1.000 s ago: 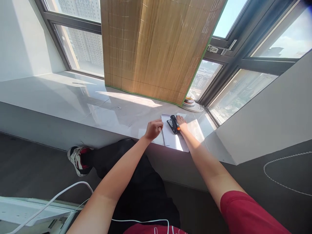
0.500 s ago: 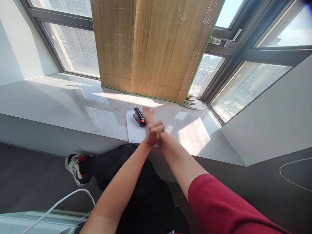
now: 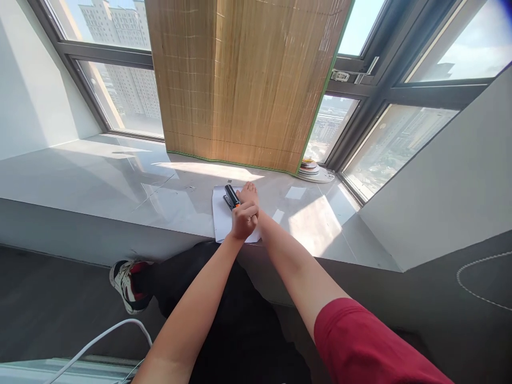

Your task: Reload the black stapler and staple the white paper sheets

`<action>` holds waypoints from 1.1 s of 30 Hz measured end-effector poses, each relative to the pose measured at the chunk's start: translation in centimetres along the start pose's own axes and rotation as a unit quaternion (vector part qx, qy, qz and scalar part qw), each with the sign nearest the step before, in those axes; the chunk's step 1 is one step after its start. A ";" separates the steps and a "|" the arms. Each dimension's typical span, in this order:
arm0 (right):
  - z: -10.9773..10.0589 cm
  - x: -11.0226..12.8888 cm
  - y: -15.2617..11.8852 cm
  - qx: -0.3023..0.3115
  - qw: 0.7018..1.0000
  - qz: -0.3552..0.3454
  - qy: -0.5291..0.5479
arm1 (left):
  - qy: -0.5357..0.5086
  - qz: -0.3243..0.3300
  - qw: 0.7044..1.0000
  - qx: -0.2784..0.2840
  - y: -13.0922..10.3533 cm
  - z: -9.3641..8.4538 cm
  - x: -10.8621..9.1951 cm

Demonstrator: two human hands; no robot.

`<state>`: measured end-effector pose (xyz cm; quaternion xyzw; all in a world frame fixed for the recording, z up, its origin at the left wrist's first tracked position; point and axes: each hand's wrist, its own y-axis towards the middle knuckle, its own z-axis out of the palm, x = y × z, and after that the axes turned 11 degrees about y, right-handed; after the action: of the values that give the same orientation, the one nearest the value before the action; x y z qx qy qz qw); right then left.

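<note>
A black stapler with an orange end lies on white paper on the ledge. Curled closed, my left hand is over the paper, beside the stapler's orange end and in front of my right wrist. Whatever its fingers hold, if anything, is hidden. My right hand rests flat on the paper, fingers pointing away, just right of the stapler. Its lower part is partly covered by my left hand.
A bamboo blind hangs behind the ledge. Stacked plates stand in the corner by the window. Below the ledge are my leg and shoe, with a white cable at lower left.
My left hand has moved from over my right wrist leftwards to the stapler's orange end, which it now partly covers. The whole view has shifted slightly.
</note>
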<state>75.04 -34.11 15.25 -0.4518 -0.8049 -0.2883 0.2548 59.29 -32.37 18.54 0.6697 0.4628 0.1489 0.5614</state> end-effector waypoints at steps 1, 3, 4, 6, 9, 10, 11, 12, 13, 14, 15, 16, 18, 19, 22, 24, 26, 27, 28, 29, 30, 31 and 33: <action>-1.0 -0.6 -0.4 -0.023 0.999 0.034 -0.025 | 0.001 -0.013 1.000 0.002 0.0 0.1 0.2; -3.1 -2.0 -1.2 -0.050 0.993 0.084 -0.062 | 0.006 -0.042 0.999 -0.004 0.0 0.3 0.6; -4.1 -2.7 -1.7 -0.054 0.991 0.095 -0.077 | 0.014 -0.061 0.998 -0.010 0.0 0.5 0.9; -5.9 -4.0 -2.6 -0.061 0.988 0.106 -0.098 | 0.048 -0.120 0.992 -0.012 0.2 0.9 1.5; -7.5 -5.6 -3.6 -0.074 0.986 0.115 -0.092 | 0.117 -0.224 0.967 0.033 0.3 1.6 2.5; -7.8 -5.9 -3.8 -0.081 0.987 0.116 -0.073 | 0.139 -0.246 0.957 0.060 0.2 1.8 2.7; -8.0 -6.2 -3.8 -0.091 0.988 0.114 -0.040 | 0.160 -0.259 0.948 0.093 0.1 1.9 2.9; -8.3 -6.5 -3.8 -0.113 0.987 0.113 0.016 | 0.183 -0.265 0.938 0.130 -0.1 2.1 3.1; -8.6 -6.7 -3.6 -0.142 0.980 0.112 0.085 | 0.206 -0.266 0.926 0.171 -0.3 2.2 3.2; -9.0 -7.0 -3.5 -0.174 0.965 0.112 0.158 | 0.228 -0.267 0.912 0.212 -0.5 2.3 3.3; -9.5 -7.3 -3.4 -0.205 0.947 0.112 0.222 | 0.248 -0.266 0.896 0.253 -0.7 2.4 3.3; -10.2 -7.7 -3.3 -0.230 0.928 0.110 0.271 | 0.266 -0.263 0.881 0.290 -0.9 2.5 3.4; -11.6 -8.7 -3.7 -0.254 0.906 0.106 0.320 | 0.288 -0.252 0.859 0.341 -1.1 2.8 3.4; -12.3 -9.3 -4.1 -0.250 0.904 0.103 0.332 | 0.294 -0.246 0.853 0.355 -1.2 2.9 3.4; -13.6 -10.8 -6.3 -0.222 0.898 0.102 0.366 | 0.303 -0.240 0.849 0.360 -1.4 3.1 3.3; -13.8 -11.2 -7.9 -0.216 0.902 0.109 0.358 | 0.305 -0.239 0.852 0.352 -1.4 3.2 3.2; -13.8 -10.8 -9.3 -0.228 0.915 0.092 0.320 | 0.309 -0.243 0.853 0.345 -1.4 3.2 3.1; -13.7 -10.4 -9.8 -0.228 0.925 0.066 0.297 | 0.312 -0.247 0.851 0.343 -1.4 3.2 3.0; -13.5 -9.8 -10.2 -0.214 0.938 0.031 0.272 | 0.315 -0.251 0.849 0.342 -1.3 3.2 3.0; -13.3 -9.1 -10.5 -0.186 0.952 -0.008 0.245 | 0.318 -0.254 0.847 0.343 -1.3 3.1 2.9; -13.1 -8.3 -10.7 -0.147 0.965 -0.044 0.213 | 0.319 -0.254 0.846 0.344 -1.3 3.1 2.8; -12.9 -7.6 -10.9 -0.108 0.976 -0.071 0.174 | 0.318 -0.254 0.845 0.346 -1.2 3.1 2.7; -12.4 -6.3 -11.1 -0.050 0.991 -0.102 0.077 | 0.315 -0.248 0.846 0.351 -1.2 3.1 2.7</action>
<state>70.09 -51.07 17.15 -0.3562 -0.8094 -0.3863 0.2623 62.41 -32.24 15.60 0.6017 0.7872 0.0351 0.1305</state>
